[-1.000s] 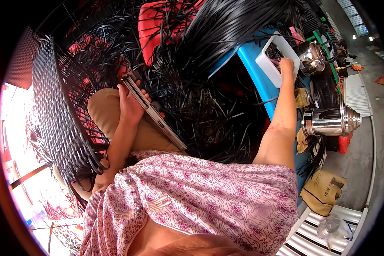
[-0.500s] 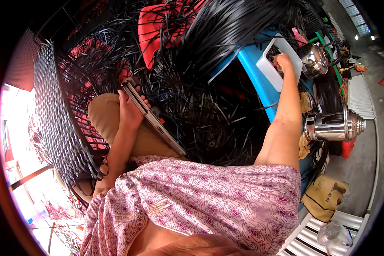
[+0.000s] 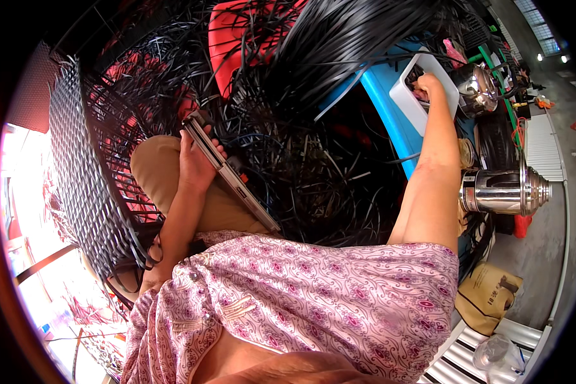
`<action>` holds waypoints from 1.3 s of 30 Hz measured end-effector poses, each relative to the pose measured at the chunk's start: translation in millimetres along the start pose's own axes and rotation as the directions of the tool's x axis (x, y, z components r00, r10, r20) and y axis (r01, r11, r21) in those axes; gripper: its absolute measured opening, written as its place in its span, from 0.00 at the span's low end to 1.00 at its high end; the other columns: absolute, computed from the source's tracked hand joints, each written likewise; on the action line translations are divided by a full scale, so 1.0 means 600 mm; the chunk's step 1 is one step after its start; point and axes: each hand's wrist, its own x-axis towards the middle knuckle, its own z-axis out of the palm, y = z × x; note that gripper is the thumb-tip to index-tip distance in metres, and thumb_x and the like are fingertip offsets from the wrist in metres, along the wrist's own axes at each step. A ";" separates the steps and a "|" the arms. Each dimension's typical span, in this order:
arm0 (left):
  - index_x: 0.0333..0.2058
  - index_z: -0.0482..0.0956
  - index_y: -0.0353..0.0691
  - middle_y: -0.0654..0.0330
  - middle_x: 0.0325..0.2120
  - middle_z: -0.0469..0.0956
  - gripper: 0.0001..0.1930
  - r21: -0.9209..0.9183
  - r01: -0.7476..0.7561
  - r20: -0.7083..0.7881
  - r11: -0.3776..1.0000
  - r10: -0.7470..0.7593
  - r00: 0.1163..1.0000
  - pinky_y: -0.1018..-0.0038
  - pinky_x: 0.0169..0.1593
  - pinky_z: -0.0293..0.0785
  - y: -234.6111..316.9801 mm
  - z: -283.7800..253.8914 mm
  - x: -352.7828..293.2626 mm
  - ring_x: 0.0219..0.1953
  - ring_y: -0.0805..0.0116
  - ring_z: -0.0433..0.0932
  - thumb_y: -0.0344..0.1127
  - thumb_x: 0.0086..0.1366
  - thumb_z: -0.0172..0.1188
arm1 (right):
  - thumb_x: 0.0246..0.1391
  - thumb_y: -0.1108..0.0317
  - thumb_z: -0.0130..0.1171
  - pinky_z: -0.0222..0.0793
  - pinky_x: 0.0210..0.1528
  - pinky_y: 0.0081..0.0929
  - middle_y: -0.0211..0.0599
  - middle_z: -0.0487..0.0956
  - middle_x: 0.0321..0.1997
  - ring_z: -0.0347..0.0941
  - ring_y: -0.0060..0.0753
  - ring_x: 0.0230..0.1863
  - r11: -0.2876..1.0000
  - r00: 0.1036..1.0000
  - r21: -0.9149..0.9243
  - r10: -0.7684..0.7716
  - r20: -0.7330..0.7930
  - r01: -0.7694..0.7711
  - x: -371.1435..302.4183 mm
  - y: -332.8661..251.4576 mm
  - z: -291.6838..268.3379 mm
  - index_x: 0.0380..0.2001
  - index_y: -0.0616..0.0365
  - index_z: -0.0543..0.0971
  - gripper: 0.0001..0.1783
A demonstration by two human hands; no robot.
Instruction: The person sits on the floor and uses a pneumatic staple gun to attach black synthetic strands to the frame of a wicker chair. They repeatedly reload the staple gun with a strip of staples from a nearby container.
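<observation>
– the left fingers (image 3: 218, 149): how are they set?
– they are wrapped around a long metal tool (image 3: 241, 191), held slantwise across a brown trouser leg (image 3: 157, 169).
– and the right fingers (image 3: 422, 84)?
– they are lowered, bent, into a white box (image 3: 410, 113) on the blue counter (image 3: 384, 109); whether anything is pinched there cannot be told.

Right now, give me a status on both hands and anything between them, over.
Left hand: holding long metal tool. Right hand: down in white bin, grasp unclear. Between them: tangled black strips.
</observation>
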 end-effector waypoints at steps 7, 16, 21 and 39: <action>0.52 0.69 0.42 0.57 0.29 0.74 0.31 -0.009 -0.002 -0.013 1.000 0.001 1.000 0.61 0.39 0.74 0.002 -0.008 -0.003 0.32 0.59 0.75 0.65 0.68 0.43 | 0.50 0.73 0.55 0.63 0.17 0.30 0.41 0.79 0.21 0.71 0.29 0.15 0.994 0.998 -0.098 0.051 -0.044 -0.055 0.001 -0.025 0.025 0.28 0.60 0.81 0.06; 0.53 0.69 0.43 0.59 0.30 0.74 0.32 0.032 0.012 0.004 0.999 -0.012 1.000 0.62 0.40 0.74 -0.001 -0.023 0.009 0.34 0.61 0.75 0.66 0.65 0.48 | 0.54 0.67 0.56 0.54 0.12 0.18 0.27 0.69 0.13 0.61 0.20 0.11 0.993 0.999 0.118 -0.030 0.032 0.026 -0.074 -0.018 0.007 0.23 0.57 0.77 0.08; 0.52 0.70 0.44 0.59 0.30 0.73 0.32 0.041 0.027 -0.007 0.999 -0.027 1.000 0.63 0.40 0.74 -0.002 -0.018 0.007 0.33 0.62 0.74 0.66 0.65 0.49 | 0.55 0.66 0.53 0.51 0.12 0.16 0.24 0.67 0.15 0.59 0.17 0.12 0.958 0.999 0.288 -0.002 -0.047 0.016 -0.116 -0.021 0.011 0.28 0.55 0.79 0.07; 0.51 0.69 0.44 0.59 0.28 0.74 0.33 0.023 0.043 -0.008 0.999 -0.043 0.999 0.63 0.38 0.74 0.001 -0.030 0.017 0.31 0.62 0.75 0.67 0.63 0.52 | 0.49 0.64 0.54 0.71 0.51 0.45 0.57 0.80 0.39 0.76 0.59 0.46 0.726 0.754 -0.605 -0.586 -0.297 0.326 -0.177 -0.039 0.038 0.33 0.59 0.83 0.14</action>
